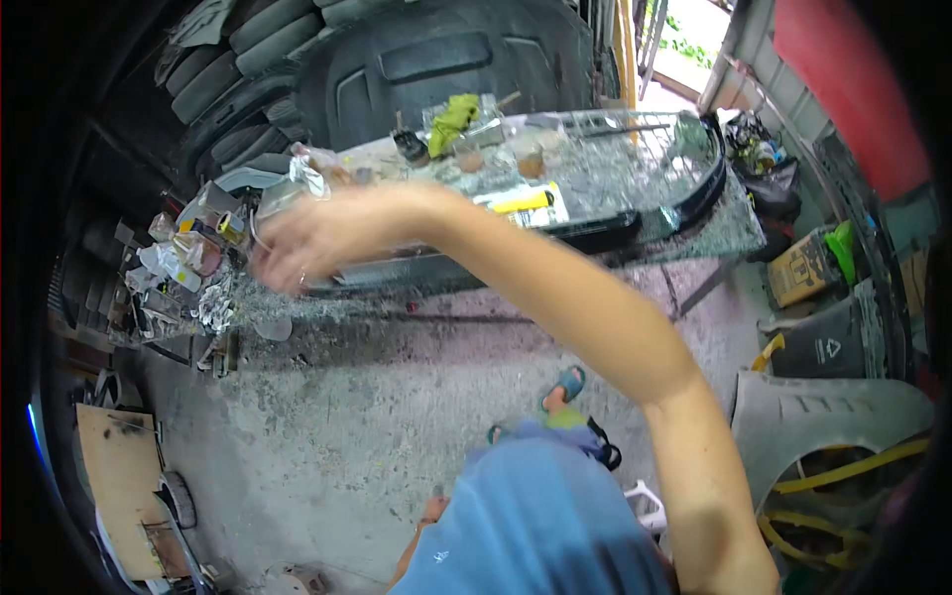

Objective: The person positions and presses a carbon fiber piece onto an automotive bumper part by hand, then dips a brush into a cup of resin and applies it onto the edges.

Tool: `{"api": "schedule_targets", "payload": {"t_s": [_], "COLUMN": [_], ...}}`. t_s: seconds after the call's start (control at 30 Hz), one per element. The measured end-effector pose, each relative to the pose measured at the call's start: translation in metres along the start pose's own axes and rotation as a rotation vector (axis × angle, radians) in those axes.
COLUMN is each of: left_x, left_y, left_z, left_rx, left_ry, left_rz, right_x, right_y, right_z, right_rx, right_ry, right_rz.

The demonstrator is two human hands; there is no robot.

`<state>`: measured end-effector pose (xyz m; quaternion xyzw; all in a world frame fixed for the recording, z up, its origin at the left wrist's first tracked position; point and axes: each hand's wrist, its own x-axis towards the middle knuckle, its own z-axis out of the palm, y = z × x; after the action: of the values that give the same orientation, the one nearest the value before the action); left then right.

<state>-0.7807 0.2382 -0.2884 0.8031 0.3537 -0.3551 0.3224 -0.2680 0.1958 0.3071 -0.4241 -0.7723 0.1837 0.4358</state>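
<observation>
My right arm reaches across to the left over the workbench, and my right hand [315,238] is smeared by motion, so its fingers cannot be read. Under and beside that hand lies a long glossy dark car part [595,234] with a curved right end, resting along the bench. My left hand [434,509] hangs low beside my blue shirt; it is small and its fingers are unclear. On the bench beyond my right forearm are a yellow-handled tool [523,202] on a white sheet, a lime-green cloth [454,124] and a dark pot [410,147].
Crumpled wrappers and tins [183,260] crowd the bench's left end. A dark car hood [397,69] leans behind it. At right stand a cardboard box [801,270], a grey fender [843,421] and a red panel [853,89]. A wooden board [119,486] leans at lower left.
</observation>
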Motion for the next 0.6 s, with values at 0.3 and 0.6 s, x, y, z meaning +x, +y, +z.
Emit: {"api": "schedule_targets", "payload": {"t_s": [0.3,0.6], "left_x": [0.043,0.089], "left_y": [0.142,0.286], "left_z": [-0.072,-0.145], "left_rx": [-0.648,-0.756], "left_ry": [-0.071,-0.020], "left_rz": [0.051,0.041], "right_x": [-0.469,-0.479], "right_y": [0.030,0.024], "right_z": [0.219,0.125], "right_rx": [0.749,0.553], "right_ry": [0.570,0.842], "right_rz": [1.569,1.254]}}
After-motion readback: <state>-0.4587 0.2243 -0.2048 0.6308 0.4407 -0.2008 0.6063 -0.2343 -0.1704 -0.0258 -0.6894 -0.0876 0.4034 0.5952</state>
